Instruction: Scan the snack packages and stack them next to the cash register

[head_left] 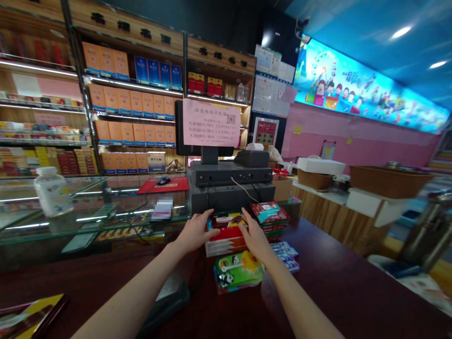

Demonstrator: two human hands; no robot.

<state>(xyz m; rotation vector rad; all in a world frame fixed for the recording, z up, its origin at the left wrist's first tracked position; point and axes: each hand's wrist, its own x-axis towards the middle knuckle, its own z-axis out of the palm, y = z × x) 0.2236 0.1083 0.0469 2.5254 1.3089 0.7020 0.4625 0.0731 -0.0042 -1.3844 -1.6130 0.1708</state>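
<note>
My left hand [196, 231] and my right hand [254, 234] rest on either side of a pile of snack packets [226, 220] on a dark red counter [335, 268]. The left fingers reach its left edge, near a small blue strip [209, 224]. The right fingers lie over its right part. Below the pile sits a red and white box [226, 243]. A stack of teal and red packets [270, 214] is just beyond my right hand. Nearer me, below my right wrist, lies a green panda-print pouch [238, 271], with blue packets [286, 254] to its right.
A black till with a monitor [231, 181] stands directly ahead, with a pink notice [211, 123] on the screen's back. A glass display counter [88, 212] to the left holds a plastic bottle [52, 192]. Behind it, shelves carry boxed goods. A black card terminal [165, 301] lies near my left forearm.
</note>
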